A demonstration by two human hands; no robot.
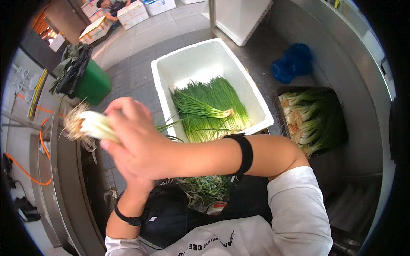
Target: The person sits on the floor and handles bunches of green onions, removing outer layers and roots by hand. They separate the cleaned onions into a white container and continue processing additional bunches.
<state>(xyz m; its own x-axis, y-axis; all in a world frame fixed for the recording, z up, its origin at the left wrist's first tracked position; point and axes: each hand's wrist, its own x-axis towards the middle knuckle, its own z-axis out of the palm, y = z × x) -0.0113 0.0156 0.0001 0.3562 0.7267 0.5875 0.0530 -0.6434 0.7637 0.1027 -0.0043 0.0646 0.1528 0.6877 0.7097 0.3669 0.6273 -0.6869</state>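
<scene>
My right hand (137, 137) is closed around a bunch of spring onions (97, 125), whose white bulbs and shaggy roots point left. My left hand (128, 168) lies under and against the right one, mostly covered by it, so its fingers are hard to make out. Some green leaf tips trail out to the right of the hands. Behind them stands a white foam box (221, 51) holding green onions (211, 92) laid in rows, with one small bunch lying crosswise on top. Trimmed leaves (208, 188) are heaped below my right forearm.
A dark crate of spring onions (304, 118) stands at the right, near a blue plastic bag (293, 62). A green bin (93, 83) with a black liner is at the left, beside a steel counter (61, 179) and orange hose (25, 171). Another person (112, 11) is among foam boxes farther off.
</scene>
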